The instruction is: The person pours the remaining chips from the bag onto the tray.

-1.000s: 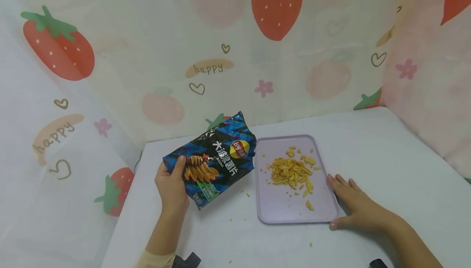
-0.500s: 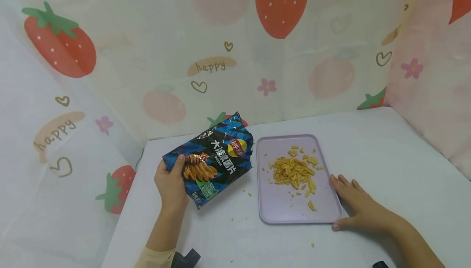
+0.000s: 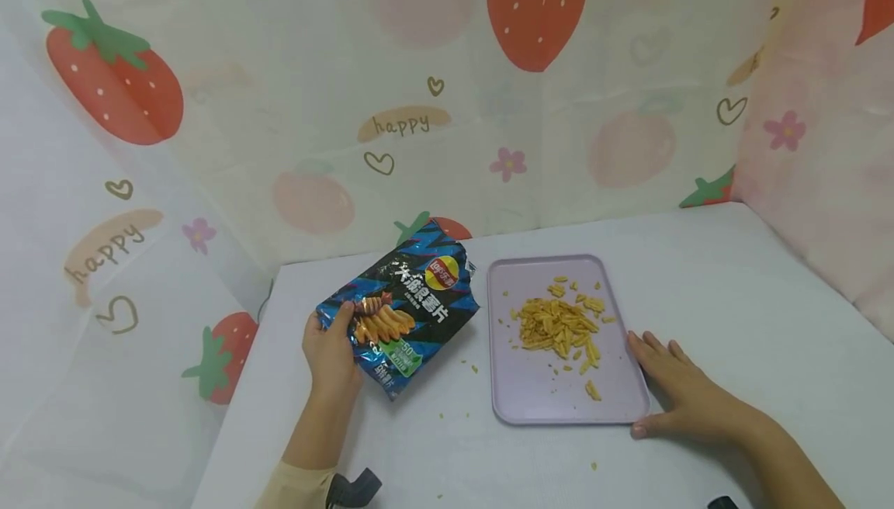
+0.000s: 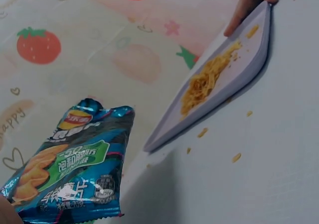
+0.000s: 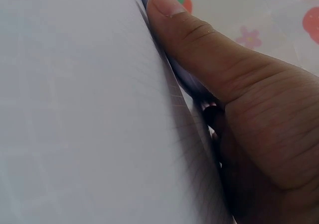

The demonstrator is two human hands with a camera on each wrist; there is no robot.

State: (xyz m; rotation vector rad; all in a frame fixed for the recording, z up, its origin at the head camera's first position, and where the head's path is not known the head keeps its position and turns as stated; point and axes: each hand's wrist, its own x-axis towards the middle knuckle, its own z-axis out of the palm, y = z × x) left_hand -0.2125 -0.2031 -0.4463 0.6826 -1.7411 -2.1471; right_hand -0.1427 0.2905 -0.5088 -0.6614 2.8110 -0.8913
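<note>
My left hand [image 3: 331,354] grips a blue and black potato chip bag [image 3: 412,299] by its lower left end, thumb across the front. The bag slants up to the right over the table, its torn top edge facing the tray. To the right lies a light purple tray [image 3: 510,396] bearing a pile of broken yellow chips [image 3: 559,327]. Along the tray's right edge rests my right hand [image 3: 687,400], fingers extended and thumb at the near right corner. In the right wrist view, the thumb [image 5: 199,45] lies against the tray's rim.
Small chip crumbs [image 4: 202,133] are scattered on the white table [image 3: 531,470] left of and in front of the tray. A strawberry-printed curtain [image 3: 314,67] stands behind and at both sides of the table.
The bag has turned clockwise in my left hand, its top end dipping lower. The right hand stays at the tray's edge, and the chip pile looks the same.
</note>
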